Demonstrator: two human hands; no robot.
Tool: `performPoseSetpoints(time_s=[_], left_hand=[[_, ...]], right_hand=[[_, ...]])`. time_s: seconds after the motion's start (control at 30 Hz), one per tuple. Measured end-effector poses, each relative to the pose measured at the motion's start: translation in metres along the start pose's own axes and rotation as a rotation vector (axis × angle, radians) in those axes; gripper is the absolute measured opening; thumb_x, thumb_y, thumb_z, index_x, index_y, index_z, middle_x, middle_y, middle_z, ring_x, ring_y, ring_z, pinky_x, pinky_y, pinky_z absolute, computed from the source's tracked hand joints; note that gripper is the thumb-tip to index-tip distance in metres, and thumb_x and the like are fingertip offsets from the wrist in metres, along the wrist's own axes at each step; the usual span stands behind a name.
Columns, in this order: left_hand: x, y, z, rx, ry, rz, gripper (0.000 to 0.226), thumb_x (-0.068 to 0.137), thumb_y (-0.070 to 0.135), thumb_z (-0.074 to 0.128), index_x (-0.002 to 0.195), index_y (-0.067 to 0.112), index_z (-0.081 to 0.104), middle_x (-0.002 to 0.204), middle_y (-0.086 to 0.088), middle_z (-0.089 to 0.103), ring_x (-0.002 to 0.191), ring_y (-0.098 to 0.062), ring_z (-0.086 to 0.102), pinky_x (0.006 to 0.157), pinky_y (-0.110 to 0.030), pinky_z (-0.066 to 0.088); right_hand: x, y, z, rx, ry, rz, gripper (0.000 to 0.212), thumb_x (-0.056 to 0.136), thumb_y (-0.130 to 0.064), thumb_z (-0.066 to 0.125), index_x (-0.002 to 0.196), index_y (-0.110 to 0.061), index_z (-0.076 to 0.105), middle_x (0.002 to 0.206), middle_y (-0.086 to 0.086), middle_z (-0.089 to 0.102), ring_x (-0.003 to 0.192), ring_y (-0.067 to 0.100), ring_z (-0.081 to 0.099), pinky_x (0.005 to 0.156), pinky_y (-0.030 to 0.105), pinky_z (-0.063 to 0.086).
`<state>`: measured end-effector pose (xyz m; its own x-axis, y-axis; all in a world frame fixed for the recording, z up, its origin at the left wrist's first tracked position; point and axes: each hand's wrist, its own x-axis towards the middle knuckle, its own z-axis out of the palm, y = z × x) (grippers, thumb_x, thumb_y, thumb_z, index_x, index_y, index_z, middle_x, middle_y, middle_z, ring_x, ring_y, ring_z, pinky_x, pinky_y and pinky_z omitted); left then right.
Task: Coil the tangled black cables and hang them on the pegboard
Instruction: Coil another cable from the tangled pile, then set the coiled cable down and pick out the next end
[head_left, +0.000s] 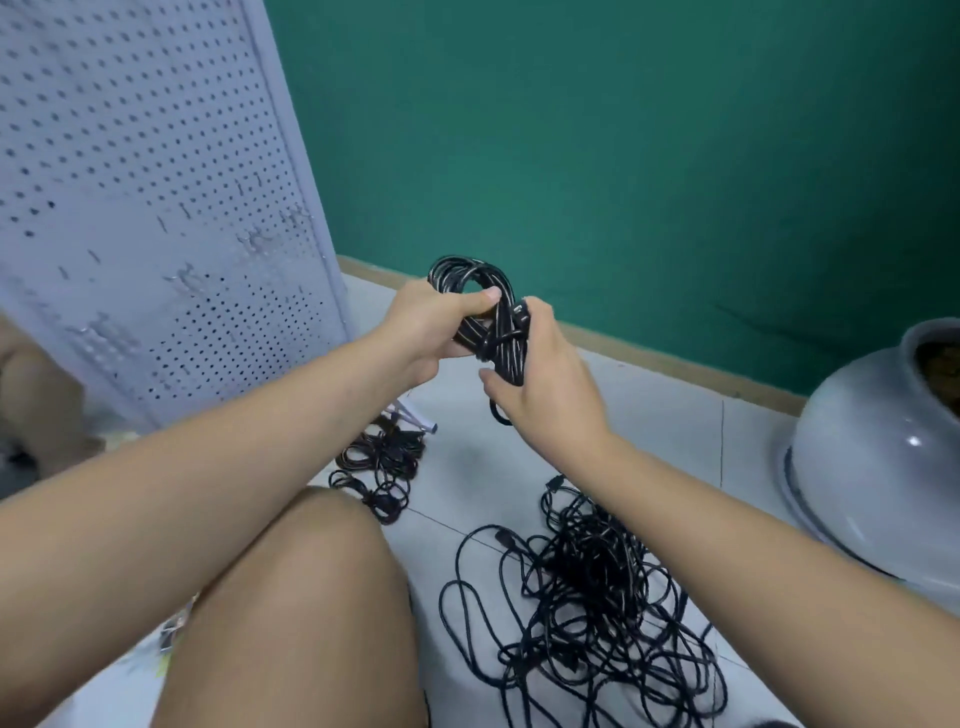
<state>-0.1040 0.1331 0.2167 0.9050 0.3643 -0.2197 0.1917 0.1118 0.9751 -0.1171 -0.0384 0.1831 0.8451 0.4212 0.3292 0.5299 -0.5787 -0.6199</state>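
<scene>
Pegboard (156, 208) leaning at far left, its pegs sitting up and left of both hands. Left hand (431, 322) gripping the coiled cable (483, 312) at its top loop, thumb pinching over the strands, arm reaching forward. This hand is lying nearer the board. Coil hanging mid-air above the floor, long axis running roughly top to bottom. Right hand (540, 384) curling round the lower bunch, probably wrapping the tail. Tangled pile (597, 597) lying on the tiles lower right. Hanging is likely calling for a leftward, upward carry.
</scene>
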Motion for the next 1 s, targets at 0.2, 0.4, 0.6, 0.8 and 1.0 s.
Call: performPoseSetpoints(time_s=[0.2, 0.4, 0.6, 0.8, 1.0], left_hand=[[0.035, -0.075, -0.1, 0.001, 0.122, -0.073, 0.018, 0.09, 0.013, 0.086, 0.103, 0.006, 0.076, 0.083, -0.007, 0.079, 0.079, -0.017, 0.078, 0.07, -0.036, 0.066], [0.054, -0.185, -0.19, 0.152, 0.219, -0.215, 0.019, 0.089, 0.022, 0.087, 0.1, 0.01, 0.077, 0.087, -0.005, 0.082, 0.079, -0.016, 0.08, 0.061, -0.021, 0.059], [0.066, -0.306, -0.26, 0.417, 0.287, -0.408, 0.048, 0.076, 0.057, 0.086, 0.098, 0.018, 0.069, 0.084, -0.006, 0.078, 0.076, -0.026, 0.074, 0.078, -0.051, 0.063], [0.075, -0.38, -0.29, 0.755, 0.305, -0.479, 0.038, 0.101, 0.046, 0.068, 0.098, 0.008, 0.063, 0.091, -0.011, 0.072, 0.087, -0.029, 0.069, 0.078, -0.04, 0.055], [0.096, -0.421, -0.296, 1.09, 0.282, -0.37, 0.026, 0.102, 0.02, 0.065, 0.121, 0.008, 0.052, 0.112, -0.014, 0.063, 0.101, -0.035, 0.065, 0.078, -0.042, 0.053]], right_hand=[[0.028, 0.01, 0.113, -0.017, -0.176, -0.05, 0.062, 0.098, -0.029, 0.069, 0.15, -0.026, 0.035, 0.127, 0.003, 0.061, 0.097, 0.036, 0.065, 0.081, 0.048, 0.056], [0.027, 0.041, 0.248, -0.067, -0.447, -0.11, 0.072, 0.097, -0.031, 0.071, 0.156, -0.029, 0.03, 0.13, 0.005, 0.058, 0.102, 0.038, 0.068, 0.082, 0.05, 0.058], [-0.009, 0.071, 0.37, -0.131, -0.673, -0.099, 0.081, 0.099, -0.029, 0.071, 0.165, -0.021, 0.024, 0.141, 0.01, 0.054, 0.103, 0.035, 0.067, 0.079, 0.047, 0.057], [-0.04, 0.093, 0.459, -0.065, -0.822, -0.034, 0.092, 0.1, -0.023, 0.072, 0.17, -0.028, 0.013, 0.154, 0.008, 0.046, 0.119, 0.031, 0.064, 0.089, 0.043, 0.058], [-0.051, 0.103, 0.511, 0.051, -0.796, 0.09, 0.095, 0.099, -0.023, 0.074, 0.17, -0.023, 0.011, 0.171, 0.006, 0.032, 0.142, 0.037, 0.054, 0.107, 0.051, 0.054]])
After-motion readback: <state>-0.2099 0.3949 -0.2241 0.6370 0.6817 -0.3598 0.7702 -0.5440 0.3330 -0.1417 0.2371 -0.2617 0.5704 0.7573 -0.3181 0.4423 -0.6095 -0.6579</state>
